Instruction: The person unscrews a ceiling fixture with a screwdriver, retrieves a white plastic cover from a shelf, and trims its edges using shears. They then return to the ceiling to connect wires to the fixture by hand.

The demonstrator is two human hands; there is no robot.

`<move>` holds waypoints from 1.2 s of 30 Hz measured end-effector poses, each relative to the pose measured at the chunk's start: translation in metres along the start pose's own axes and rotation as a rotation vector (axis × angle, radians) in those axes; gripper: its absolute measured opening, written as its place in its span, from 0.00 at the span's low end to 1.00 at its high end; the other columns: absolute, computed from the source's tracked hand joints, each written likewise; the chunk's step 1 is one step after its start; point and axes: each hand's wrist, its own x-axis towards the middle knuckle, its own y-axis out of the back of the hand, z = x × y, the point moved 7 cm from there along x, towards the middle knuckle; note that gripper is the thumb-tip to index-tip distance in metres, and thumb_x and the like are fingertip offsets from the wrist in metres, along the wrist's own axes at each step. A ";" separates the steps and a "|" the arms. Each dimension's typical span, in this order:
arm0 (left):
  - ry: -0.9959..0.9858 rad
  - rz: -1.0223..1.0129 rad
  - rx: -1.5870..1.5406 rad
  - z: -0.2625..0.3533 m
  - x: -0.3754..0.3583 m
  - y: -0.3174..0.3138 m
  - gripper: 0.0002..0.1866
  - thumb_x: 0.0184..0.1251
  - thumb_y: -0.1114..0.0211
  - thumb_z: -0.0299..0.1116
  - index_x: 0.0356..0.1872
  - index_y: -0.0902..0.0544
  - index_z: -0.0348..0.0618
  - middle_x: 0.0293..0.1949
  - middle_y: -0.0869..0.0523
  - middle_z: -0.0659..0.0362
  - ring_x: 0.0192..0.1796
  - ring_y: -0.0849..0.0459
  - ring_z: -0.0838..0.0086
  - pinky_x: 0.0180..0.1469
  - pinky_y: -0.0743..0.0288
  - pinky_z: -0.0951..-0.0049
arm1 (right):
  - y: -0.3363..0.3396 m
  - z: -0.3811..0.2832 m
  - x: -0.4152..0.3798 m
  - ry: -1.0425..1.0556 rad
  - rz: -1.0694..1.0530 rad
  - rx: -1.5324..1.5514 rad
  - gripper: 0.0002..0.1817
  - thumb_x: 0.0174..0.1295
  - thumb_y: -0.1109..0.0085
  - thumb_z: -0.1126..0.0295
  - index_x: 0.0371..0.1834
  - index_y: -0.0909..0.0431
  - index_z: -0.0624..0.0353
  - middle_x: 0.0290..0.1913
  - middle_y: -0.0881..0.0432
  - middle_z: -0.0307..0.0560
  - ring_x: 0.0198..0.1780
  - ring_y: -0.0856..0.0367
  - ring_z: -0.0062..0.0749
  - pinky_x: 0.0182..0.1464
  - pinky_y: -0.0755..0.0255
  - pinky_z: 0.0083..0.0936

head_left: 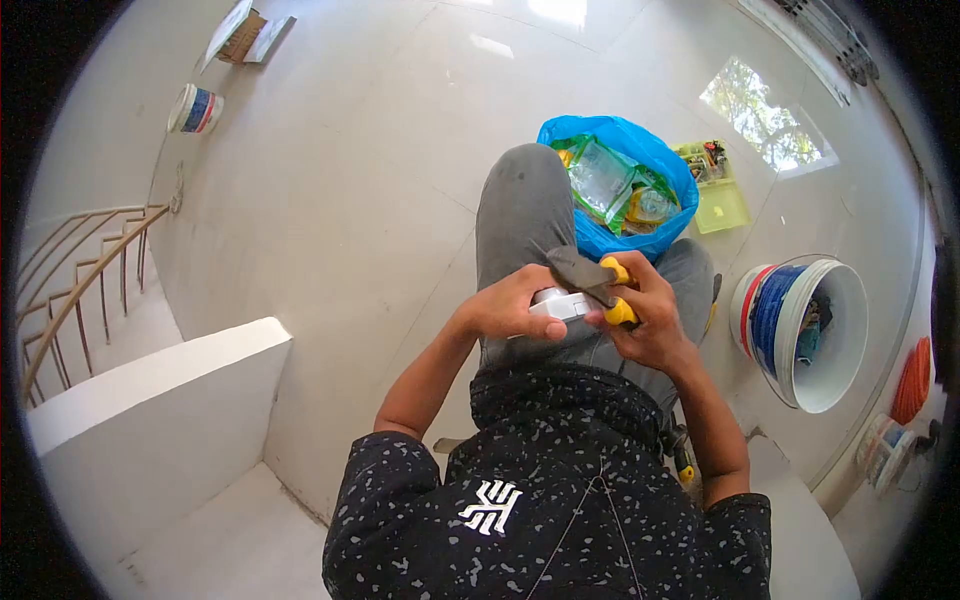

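Note:
My left hand [512,303] is closed around a small white plastic piece [562,306] above my lap, its thumb along the near side. My right hand [645,318] is wrapped round the yellow handles of a pair of cutters [580,270], whose dark metal head points left, just over the white piece. The fingertips of my right hand are close to the white piece's right end; whether they touch it I cannot tell. Beyond my knees stands a blue plastic bag [660,158] with green and clear packets [605,178] inside.
A green organizer box [722,205] lies open behind the bag. On the right is a white bucket [830,340] with cloth inside, and beyond it an orange coil [911,382]. A low white wall [170,385] and stair railing [85,275] are at left; another bucket [196,109] stands far left.

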 end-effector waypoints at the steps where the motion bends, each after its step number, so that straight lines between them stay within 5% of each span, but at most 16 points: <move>1: -0.001 -0.002 0.000 0.006 0.002 -0.002 0.43 0.49 0.34 0.69 0.51 0.22 0.36 0.37 0.21 0.61 0.38 0.25 0.77 0.42 0.30 0.75 | 0.000 0.001 0.000 -0.001 0.001 -0.001 0.16 0.45 0.25 0.72 0.38 0.18 0.63 0.47 0.23 0.56 0.45 0.20 0.49 0.48 0.25 0.36; 10: 0.019 -0.008 -0.104 0.009 0.008 -0.007 0.40 0.50 0.33 0.67 0.50 0.22 0.37 0.38 0.21 0.63 0.39 0.25 0.78 0.43 0.30 0.75 | 0.001 0.002 0.000 0.024 -0.029 0.001 0.14 0.44 0.27 0.75 0.36 0.18 0.62 0.49 0.22 0.55 0.47 0.20 0.48 0.49 0.24 0.36; 19: 0.078 0.014 -0.304 -0.001 0.003 -0.013 0.40 0.52 0.33 0.67 0.52 0.23 0.38 0.48 0.20 0.59 0.50 0.24 0.73 0.54 0.31 0.72 | 0.006 0.003 -0.001 0.065 0.037 0.008 0.16 0.39 0.24 0.76 0.34 0.16 0.60 0.50 0.20 0.50 0.49 0.19 0.41 0.51 0.23 0.33; 28: 0.041 -0.019 -0.201 -0.012 0.008 -0.020 0.42 0.50 0.35 0.69 0.53 0.22 0.39 0.44 0.19 0.61 0.45 0.24 0.75 0.49 0.30 0.73 | 0.002 0.016 -0.007 -0.050 -0.070 0.141 0.14 0.45 0.25 0.74 0.35 0.18 0.65 0.50 0.21 0.56 0.50 0.19 0.45 0.53 0.26 0.33; 31: -0.029 -0.072 0.079 -0.001 0.008 -0.020 0.43 0.49 0.33 0.66 0.56 0.22 0.37 0.44 0.18 0.60 0.45 0.24 0.75 0.48 0.30 0.73 | 0.008 0.013 -0.008 -0.038 -0.025 0.154 0.15 0.46 0.24 0.71 0.34 0.18 0.66 0.50 0.21 0.57 0.50 0.19 0.46 0.53 0.27 0.34; 33: -0.070 -0.051 -0.059 0.014 0.011 -0.019 0.52 0.43 0.33 0.71 0.59 0.25 0.32 0.56 0.20 0.49 0.58 0.22 0.63 0.62 0.33 0.66 | 0.018 0.014 -0.011 -0.109 0.029 0.189 0.17 0.45 0.23 0.69 0.34 0.18 0.66 0.50 0.21 0.57 0.50 0.19 0.46 0.53 0.27 0.34; 36: -0.113 0.004 -0.105 0.022 0.009 -0.016 0.52 0.42 0.33 0.71 0.59 0.25 0.32 0.56 0.20 0.49 0.58 0.22 0.63 0.62 0.33 0.65 | 0.028 0.010 -0.014 -0.099 0.048 0.166 0.19 0.45 0.22 0.67 0.38 0.17 0.66 0.49 0.22 0.55 0.49 0.20 0.43 0.52 0.28 0.32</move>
